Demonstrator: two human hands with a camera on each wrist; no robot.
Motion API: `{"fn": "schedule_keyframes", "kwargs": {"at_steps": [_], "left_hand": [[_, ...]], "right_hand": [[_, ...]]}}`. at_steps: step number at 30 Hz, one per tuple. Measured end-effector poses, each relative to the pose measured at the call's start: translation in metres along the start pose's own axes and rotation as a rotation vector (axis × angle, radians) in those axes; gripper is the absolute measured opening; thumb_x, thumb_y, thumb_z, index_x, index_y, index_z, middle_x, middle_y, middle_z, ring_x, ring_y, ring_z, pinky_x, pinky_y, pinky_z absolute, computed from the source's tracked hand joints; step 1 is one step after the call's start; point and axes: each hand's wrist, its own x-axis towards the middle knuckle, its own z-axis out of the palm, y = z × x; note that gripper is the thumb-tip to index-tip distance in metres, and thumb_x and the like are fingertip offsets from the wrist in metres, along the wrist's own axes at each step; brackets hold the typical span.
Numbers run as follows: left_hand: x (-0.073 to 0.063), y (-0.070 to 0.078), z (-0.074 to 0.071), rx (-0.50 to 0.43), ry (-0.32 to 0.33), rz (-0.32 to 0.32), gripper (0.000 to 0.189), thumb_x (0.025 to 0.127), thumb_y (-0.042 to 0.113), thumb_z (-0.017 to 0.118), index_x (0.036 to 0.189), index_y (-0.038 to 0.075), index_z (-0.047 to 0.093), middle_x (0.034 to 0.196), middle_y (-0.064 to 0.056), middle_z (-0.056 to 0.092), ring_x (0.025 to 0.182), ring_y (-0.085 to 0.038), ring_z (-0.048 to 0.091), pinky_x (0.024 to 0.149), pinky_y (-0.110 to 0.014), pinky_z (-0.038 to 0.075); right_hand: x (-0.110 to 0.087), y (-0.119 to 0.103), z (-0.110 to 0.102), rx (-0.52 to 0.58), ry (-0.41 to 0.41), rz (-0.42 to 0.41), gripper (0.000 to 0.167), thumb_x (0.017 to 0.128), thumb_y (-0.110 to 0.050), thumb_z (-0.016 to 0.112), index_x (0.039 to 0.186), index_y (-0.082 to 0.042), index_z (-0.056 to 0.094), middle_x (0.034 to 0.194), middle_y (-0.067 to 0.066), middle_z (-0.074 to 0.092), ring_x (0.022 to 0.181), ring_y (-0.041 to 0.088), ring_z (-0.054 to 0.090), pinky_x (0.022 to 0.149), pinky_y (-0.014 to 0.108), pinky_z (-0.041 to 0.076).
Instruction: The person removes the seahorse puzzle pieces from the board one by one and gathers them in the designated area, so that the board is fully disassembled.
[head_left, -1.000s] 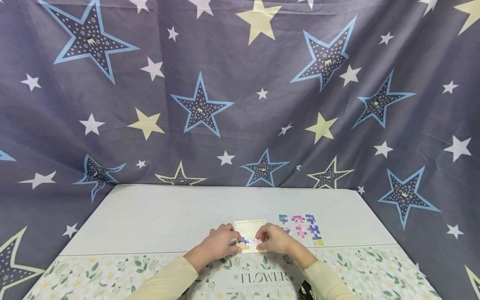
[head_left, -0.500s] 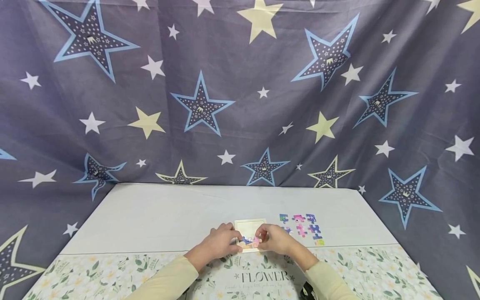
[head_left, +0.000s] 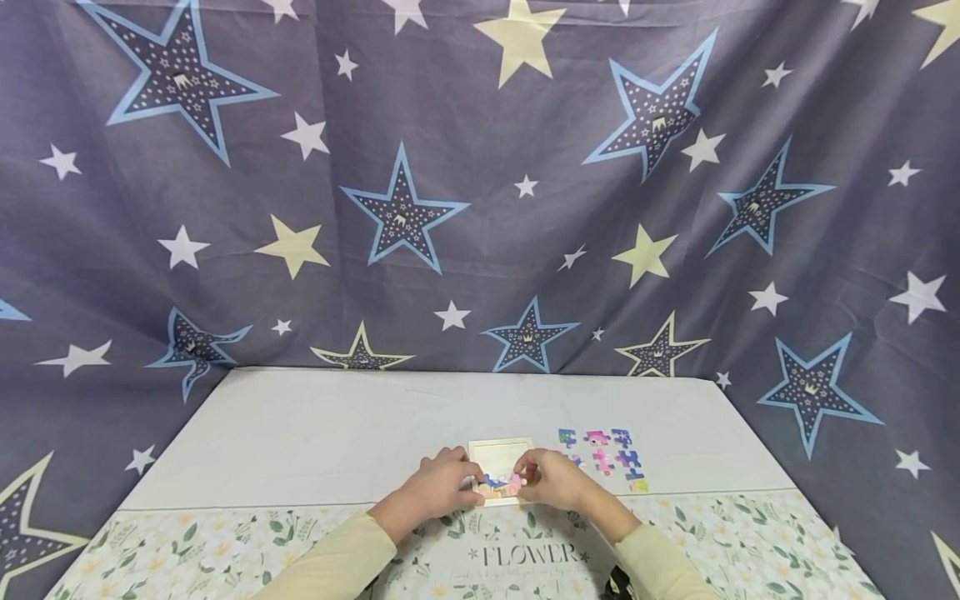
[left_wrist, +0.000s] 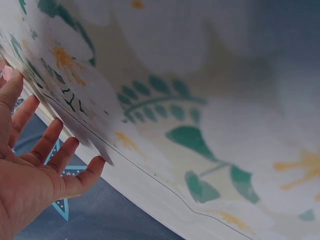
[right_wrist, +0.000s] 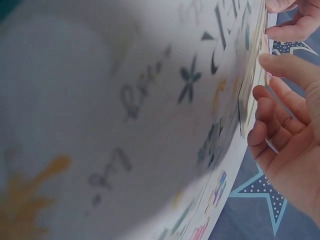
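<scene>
A small pale wooden puzzle tray [head_left: 499,454] lies near the front of the white table area, its far half bare. Along its near side sit several jigsaw pieces [head_left: 493,482], blue, white and peach. My left hand [head_left: 441,483] holds the tray's left side, thumb at the near corner and index finger at the pieces; its other fingers spread along the edge in the left wrist view. Between thumb and index finger, my right hand [head_left: 557,478] pinches a pink puzzle piece [head_left: 515,483] low over the tray's near right part. The fingertips partly cover that piece.
Right of the tray lie several loose jigsaw pieces in rough rows, among them a pink one [head_left: 597,437], a blue one [head_left: 628,458] and a yellow-green one [head_left: 637,485]. A flowered cloth [head_left: 247,537] covers the table's front. A star-patterned curtain [head_left: 465,183] hangs behind.
The pink piece in my right hand has turned and settled lower at the tray's near right part, beside the other pieces. My left hand has stayed at the tray's left side.
</scene>
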Motion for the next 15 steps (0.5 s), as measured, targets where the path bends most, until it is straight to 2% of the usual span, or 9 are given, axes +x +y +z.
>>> {"fn": "schedule_keyframes", "kwargs": {"at_steps": [15], "left_hand": [[0.000,0.000,0.001,0.000,0.003,0.000,0.035,0.080,0.047,0.066,0.107,0.024,0.067,0.099,0.004,0.054,0.091,-0.013,0.047,0.086,-0.053,0.044]], "right_hand": [[-0.011,0.012,-0.011,-0.066,0.063,-0.012,0.024,0.075,-0.009,0.073,0.096,-0.005,0.064,0.080,0.000,0.056,0.068,0.008,0.047,0.060,0.022,0.042]]}}
